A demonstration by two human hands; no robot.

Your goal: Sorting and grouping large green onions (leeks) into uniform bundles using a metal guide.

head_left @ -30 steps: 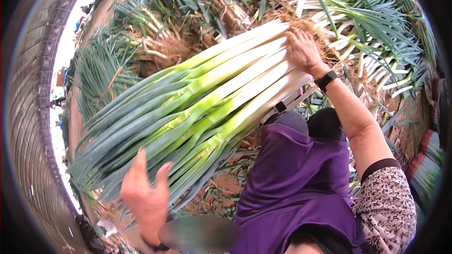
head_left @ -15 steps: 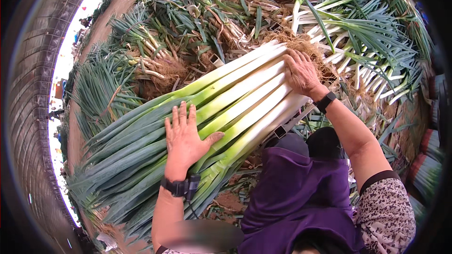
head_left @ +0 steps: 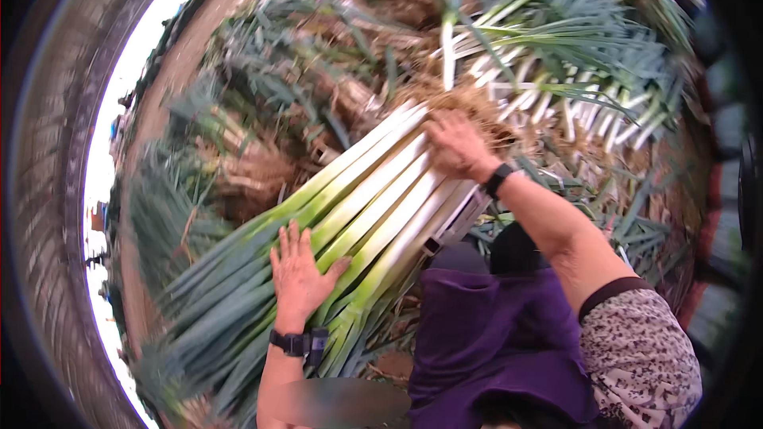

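A wide bundle of leeks lies slantwise in front of me, white shanks at the upper right and green leaves at the lower left. My left hand rests flat on its green part, fingers spread and thumb apart. At the root end my right hand bends over the white shanks. Its fingers are closed on them, though blur softens the fingertips and the thumb is hidden. Brown roots stick out beyond that hand. Under the shanks a metal frame shows beside my knees.
Loose leeks with white stems are heaped at the far right. More leeks with dry leaves pile up behind the bundle, and a further heap lies at the left. A curved ribbed wall borders the left side.
The view has shifted and blurred; the bundle lies further left and more steeply slanted. My right hand has moved left with the root end, its fingers more bent. My left hand remains spread on the leaves.
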